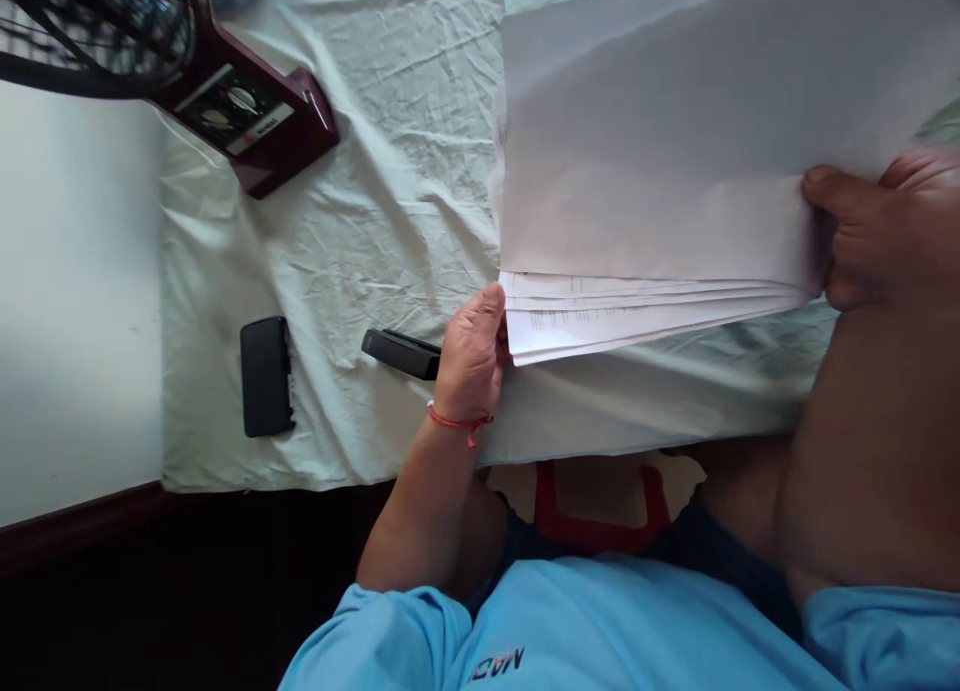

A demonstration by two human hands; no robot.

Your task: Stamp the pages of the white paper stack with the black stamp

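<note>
Home rm: sheet-covered table [360,221], desk fan [225,101], papers [652,171].

Top: a light blue short-sleeved shirt [600,631], soft fabric, filling the bottom edge of the view.
Sleeves: short ones, the left sleeve [375,636] bunched in folds above the elbow, the right sleeve [885,636] showing at the lower right corner.
Lettering: dark navy letters [496,663] printed on the shirt front, seen upside down and cut off, so the word cannot be read.
Wrist: a thin red thread bracelet [459,423] on the left wrist, with a small knotted tail hanging off it.
Arms: bare from sleeve to hand on both sides.
Legs: dark blue shorts [720,551], just glimpsed above the shirt.
</note>
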